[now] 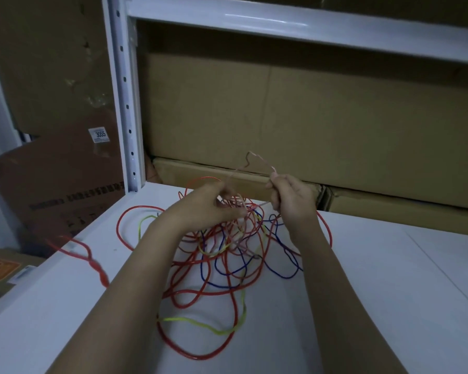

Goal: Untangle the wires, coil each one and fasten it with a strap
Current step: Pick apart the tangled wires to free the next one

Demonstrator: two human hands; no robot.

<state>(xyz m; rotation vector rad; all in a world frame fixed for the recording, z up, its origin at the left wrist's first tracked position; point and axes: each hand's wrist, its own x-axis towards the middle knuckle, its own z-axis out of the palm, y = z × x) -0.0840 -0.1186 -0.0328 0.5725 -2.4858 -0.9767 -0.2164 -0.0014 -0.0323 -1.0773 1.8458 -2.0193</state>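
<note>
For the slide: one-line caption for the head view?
Both hands, left and right, pinch a thin pink wire lifted from a red, blue and yellow tangle on a white shelf.

Two bare forearms, no sleeves, no rings or watch showing on left hand (pixel 206 205) or right hand (pixel 292 199).

Just the one view here, a wide-angle cam on the person's head, looking forward and down over a white shelf surface (pixel 389 265), with both forearms coming in from 6 o'clock and the left hand (pixel 200 203) and right hand (pixel 292 201) sitting about dead centre, so it's pretty close in. The tangled wires (pixel 222 255) fill the middle, the cardboard boxes (pixel 308 109) at the back run across 12 o'clock, and the white upright post (pixel 125 98) stands up around 10 to 11 o'clock. Straight edges bow near the borders, with nothing to overlap since there's no second camera.
</note>
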